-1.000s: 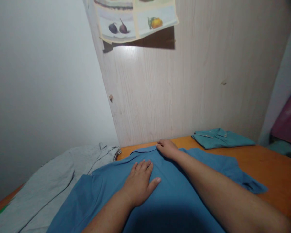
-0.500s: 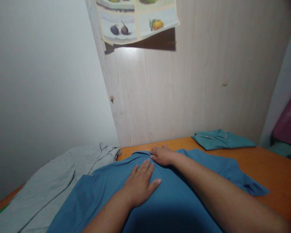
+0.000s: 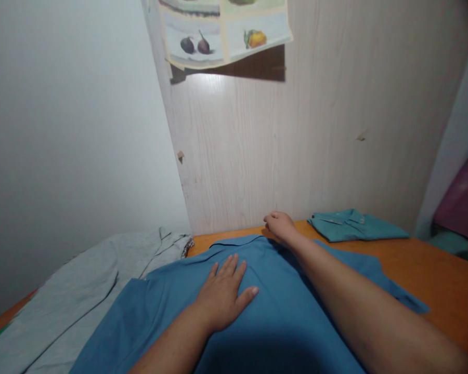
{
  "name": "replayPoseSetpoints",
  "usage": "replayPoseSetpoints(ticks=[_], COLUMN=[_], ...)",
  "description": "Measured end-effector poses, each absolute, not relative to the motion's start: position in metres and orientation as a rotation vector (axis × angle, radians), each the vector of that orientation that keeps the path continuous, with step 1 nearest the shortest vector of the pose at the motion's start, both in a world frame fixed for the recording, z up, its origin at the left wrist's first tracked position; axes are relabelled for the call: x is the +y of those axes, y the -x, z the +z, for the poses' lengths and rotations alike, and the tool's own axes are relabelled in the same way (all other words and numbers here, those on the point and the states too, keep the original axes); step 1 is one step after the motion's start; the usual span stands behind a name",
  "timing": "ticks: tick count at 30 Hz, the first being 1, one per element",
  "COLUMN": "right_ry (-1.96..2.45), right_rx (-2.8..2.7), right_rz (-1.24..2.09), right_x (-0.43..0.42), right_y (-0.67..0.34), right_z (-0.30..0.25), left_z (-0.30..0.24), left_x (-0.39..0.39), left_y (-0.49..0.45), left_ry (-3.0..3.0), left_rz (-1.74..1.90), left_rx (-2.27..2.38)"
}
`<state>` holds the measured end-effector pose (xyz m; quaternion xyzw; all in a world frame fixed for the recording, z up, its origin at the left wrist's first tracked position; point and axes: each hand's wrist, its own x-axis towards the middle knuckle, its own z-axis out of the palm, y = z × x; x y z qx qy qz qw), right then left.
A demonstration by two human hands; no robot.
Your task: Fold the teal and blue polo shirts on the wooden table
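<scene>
A blue short-sleeved shirt (image 3: 284,304) lies spread out in front of me, its collar at the far end and a sleeve out to either side. My left hand (image 3: 224,293) rests flat on the upper part of the shirt, just left of the middle, fingers stretched and thumb apart. Beyond the right end of the collar, my right hand (image 3: 280,224) is raised near the wall with its fingers curled in, and nothing shows in them. My right forearm passes over the shirt's right shoulder and hides part of it.
On the left lies a light grey garment (image 3: 81,285) with dark piping. A folded teal shirt (image 3: 359,226) sits at the back right of the orange tabletop (image 3: 448,280). A wood-grain wall (image 3: 315,130) with a fruit poster (image 3: 195,31) stands behind. Something magenta (image 3: 460,202) is at far right.
My right hand has left the shirt's collar and moved up, away and slightly right, its fingers curling. The collar now lies more exposed. My left hand stays flat on the shirt.
</scene>
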<state>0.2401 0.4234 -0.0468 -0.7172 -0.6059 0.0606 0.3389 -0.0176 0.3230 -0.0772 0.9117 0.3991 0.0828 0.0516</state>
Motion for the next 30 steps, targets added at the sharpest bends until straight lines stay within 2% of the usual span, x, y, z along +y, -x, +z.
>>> replayPoseSetpoints(ticks=[7, 15, 25, 30], right_ry=[1.984, 1.941, 1.874, 1.856], right_rx=[-1.518, -1.726, -1.673, -1.621], right_rz=[0.327, 0.591, 0.411, 0.448], right_x=[0.425, 0.410, 0.423, 0.423], right_y=[-0.268, -0.252, -0.236, -0.240], right_z=[-0.057, -0.053, -0.074, -0.076], left_z=[-0.076, -0.074, -0.075, -0.072], left_x=[0.324, 0.324, 0.325, 0.325], left_y=[0.018, 0.017, 0.016, 0.016], left_ry=[-2.796, -2.778, -2.765, -2.753], left_rz=[0.323, 0.273, 0.209, 0.164], left_rx=[1.171, 1.189, 1.208, 1.221])
